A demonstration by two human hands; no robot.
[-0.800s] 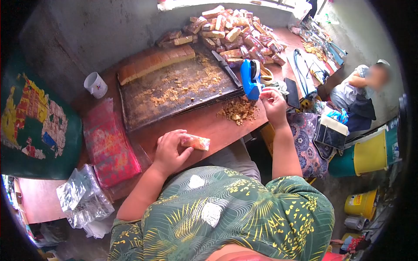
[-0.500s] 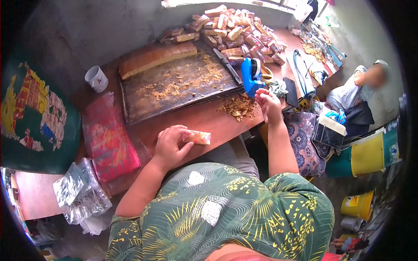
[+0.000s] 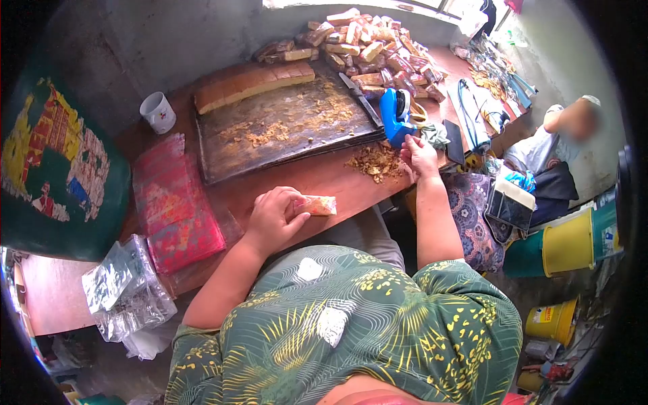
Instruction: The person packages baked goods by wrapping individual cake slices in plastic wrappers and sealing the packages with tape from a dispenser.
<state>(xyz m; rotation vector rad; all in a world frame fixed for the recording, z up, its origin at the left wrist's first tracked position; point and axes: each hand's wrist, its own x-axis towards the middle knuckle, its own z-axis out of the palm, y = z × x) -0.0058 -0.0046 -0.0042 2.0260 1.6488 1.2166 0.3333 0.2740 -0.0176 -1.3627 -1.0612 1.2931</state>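
By the near edge of the table, the left hand is closed around one end of a wrapped packet, while the right hand has its fingers drawn together just beside the blue tape dispenser, though whether they pinch any tape I cannot tell. Beyond them, a dark tray bears a long cake, with a knife along its right side. Farthest back, wrapped pieces lie heaped near the wall.
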